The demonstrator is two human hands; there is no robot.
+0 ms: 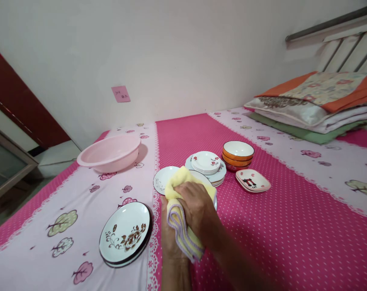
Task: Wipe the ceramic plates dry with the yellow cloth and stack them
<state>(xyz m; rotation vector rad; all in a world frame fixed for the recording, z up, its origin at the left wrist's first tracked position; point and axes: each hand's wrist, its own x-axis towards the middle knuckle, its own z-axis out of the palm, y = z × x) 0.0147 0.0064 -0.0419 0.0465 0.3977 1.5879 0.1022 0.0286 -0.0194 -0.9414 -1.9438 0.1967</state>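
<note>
My right hand (197,206) presses a yellow cloth (179,220) against a white plate (206,180) that I hold up over the bed. My left hand (165,226) is below, mostly hidden under the cloth and plate, its fingers out of sight. Just behind lies a white plate (163,178) flat on the sheet. A floral plate with a dark rim (125,233) sits to the left, on top of another.
A stack of white floral plates (206,163), stacked orange bowls (238,154) and a small square dish (252,180) lie on the pink dotted bedsheet (292,226). A pink basin (109,152) is at the back left. Folded bedding (317,105) is piled at the right.
</note>
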